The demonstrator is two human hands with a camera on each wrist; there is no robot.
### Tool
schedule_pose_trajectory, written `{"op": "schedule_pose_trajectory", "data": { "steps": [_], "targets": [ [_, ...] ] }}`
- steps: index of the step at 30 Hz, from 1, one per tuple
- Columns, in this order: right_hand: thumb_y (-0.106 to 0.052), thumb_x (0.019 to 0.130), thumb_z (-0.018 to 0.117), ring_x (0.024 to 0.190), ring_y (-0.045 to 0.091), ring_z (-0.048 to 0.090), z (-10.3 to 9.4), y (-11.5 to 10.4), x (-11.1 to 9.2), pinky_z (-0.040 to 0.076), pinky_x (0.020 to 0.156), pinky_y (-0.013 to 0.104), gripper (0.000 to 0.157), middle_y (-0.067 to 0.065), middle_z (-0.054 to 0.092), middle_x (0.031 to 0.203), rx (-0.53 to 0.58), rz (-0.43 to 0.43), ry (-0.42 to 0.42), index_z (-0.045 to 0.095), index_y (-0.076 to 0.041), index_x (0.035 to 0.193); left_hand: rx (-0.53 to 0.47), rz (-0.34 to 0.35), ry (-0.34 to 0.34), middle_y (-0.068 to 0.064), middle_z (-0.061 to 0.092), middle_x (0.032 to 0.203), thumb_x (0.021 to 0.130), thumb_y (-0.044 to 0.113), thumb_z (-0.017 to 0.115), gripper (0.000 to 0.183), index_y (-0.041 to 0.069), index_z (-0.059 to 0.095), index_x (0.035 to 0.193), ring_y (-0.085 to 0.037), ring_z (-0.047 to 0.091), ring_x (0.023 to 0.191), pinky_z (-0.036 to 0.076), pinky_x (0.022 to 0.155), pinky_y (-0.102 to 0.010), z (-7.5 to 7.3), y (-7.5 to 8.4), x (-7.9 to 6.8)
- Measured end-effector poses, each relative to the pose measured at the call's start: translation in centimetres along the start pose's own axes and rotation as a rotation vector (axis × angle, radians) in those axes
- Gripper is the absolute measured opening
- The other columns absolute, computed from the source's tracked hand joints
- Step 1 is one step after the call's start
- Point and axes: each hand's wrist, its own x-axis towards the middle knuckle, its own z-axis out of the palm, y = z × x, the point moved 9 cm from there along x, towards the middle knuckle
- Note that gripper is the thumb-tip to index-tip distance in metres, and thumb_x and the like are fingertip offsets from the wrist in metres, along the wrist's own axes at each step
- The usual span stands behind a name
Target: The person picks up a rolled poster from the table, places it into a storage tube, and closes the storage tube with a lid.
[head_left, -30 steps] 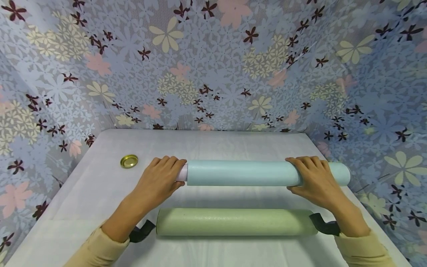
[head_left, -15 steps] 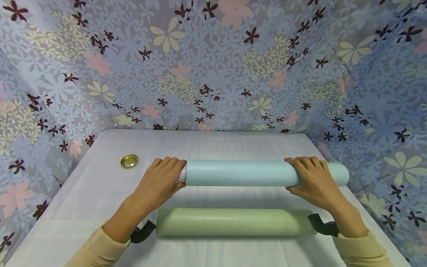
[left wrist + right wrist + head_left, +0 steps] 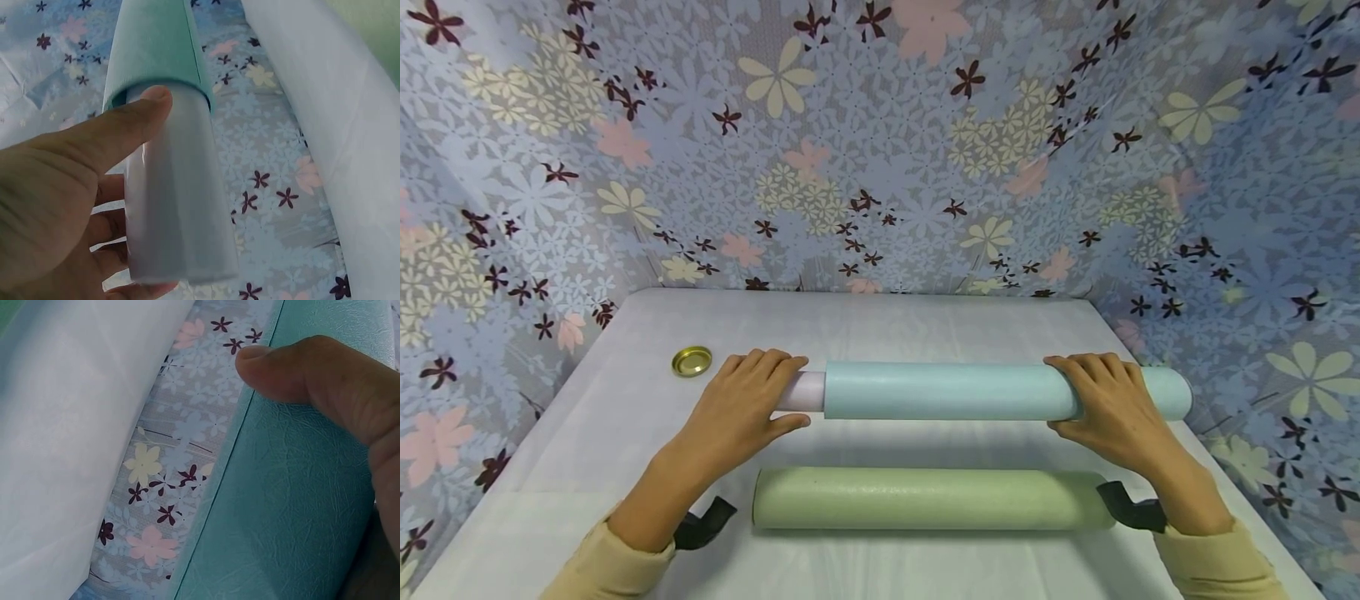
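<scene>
A light-blue tube (image 3: 940, 390) with a seam along its side is held level above the white table. From its left end sticks a narrower white roll (image 3: 175, 206), its other part hidden inside the tube. My left hand (image 3: 741, 404) holds this roll, thumb on the near side close to the tube's rim (image 3: 206, 103) and fingers behind it. Near the tube's right end, my right hand (image 3: 1105, 404) grips the tube from above, thumb on the near side; in the right wrist view the thumb (image 3: 300, 369) lies along the seam.
A green tube (image 3: 932, 498) lies across the table (image 3: 880, 321) in front, between both forearms. At the back left sits a small gold lid (image 3: 691, 362). Flower-patterned cloth (image 3: 880, 167) surrounds the table at the back and sides. Black straps (image 3: 703, 523) hang at the wrists.
My left hand has shifted left, away from the tube's end, and its thumb has spread lower. More of the white roll shows. My right hand and the blue tube have barely moved.
</scene>
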Motion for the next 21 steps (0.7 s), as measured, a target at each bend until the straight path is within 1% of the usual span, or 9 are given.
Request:
{"op": "schedule_pose_trajectory", "data": {
  "steps": [7, 10, 15, 18, 21],
  "targets": [
    [-0.024, 0.055, 0.088, 0.102, 0.039, 0.049, -0.3, 0.1, -0.2, 0.034, 0.084, 0.056, 0.083, 0.016, 0.058, 0.114, 0.0, -0.008, 0.003, 0.051, -0.014, 0.129, -0.1, -0.061, -0.006, -0.004, 0.061, 0.115, 0.073, 0.043, 0.078, 0.064, 0.012, 0.056, 0.125, -0.023, 0.058, 0.101, 0.047, 0.083, -0.04, -0.4, -2.0, -1.2],
    [-0.023, 0.055, 0.088, 0.102, 0.039, 0.049, -0.4, 0.3, -0.3, 0.034, 0.084, 0.056, 0.083, 0.016, 0.058, 0.114, 0.004, -0.01, 0.004, 0.051, -0.014, 0.129, -0.142, -0.092, -0.021, -0.003, 0.061, 0.115, 0.074, 0.043, 0.077, 0.064, 0.013, 0.056, 0.126, -0.021, 0.058, 0.1, 0.047, 0.082, -0.04, -0.4, -2.7, -1.7],
    [-0.024, 0.055, 0.087, 0.102, 0.039, 0.048, -0.5, 0.4, -0.7, 0.033, 0.082, 0.054, 0.083, 0.016, 0.058, 0.114, 0.008, -0.023, 0.01, 0.051, -0.013, 0.129, -0.217, -0.139, -0.048, -0.003, 0.061, 0.116, 0.075, 0.042, 0.076, 0.062, 0.015, 0.055, 0.127, -0.023, 0.058, 0.103, 0.048, 0.085, -0.044, -0.4, -3.7, -2.5],
    [-0.023, 0.054, 0.087, 0.102, 0.039, 0.048, -0.6, 0.6, -0.8, 0.033, 0.082, 0.055, 0.083, 0.016, 0.058, 0.114, 0.011, -0.026, 0.015, 0.051, -0.014, 0.129, -0.254, -0.161, -0.048, -0.003, 0.06, 0.119, 0.076, 0.039, 0.076, 0.061, 0.016, 0.054, 0.128, -0.027, 0.058, 0.106, 0.049, 0.085, -0.048, -0.5, -4.3, -3.1],
    [-0.023, 0.053, 0.088, 0.103, 0.039, 0.048, -0.7, 0.8, -0.9, 0.033, 0.084, 0.057, 0.084, 0.016, 0.058, 0.114, 0.016, -0.025, 0.014, 0.051, -0.014, 0.128, -0.287, -0.175, -0.039, -0.002, 0.059, 0.12, 0.077, 0.036, 0.076, 0.06, 0.016, 0.053, 0.129, -0.026, 0.057, 0.108, 0.048, 0.087, -0.049, -0.6, -4.8, -3.6]
  ]
}}
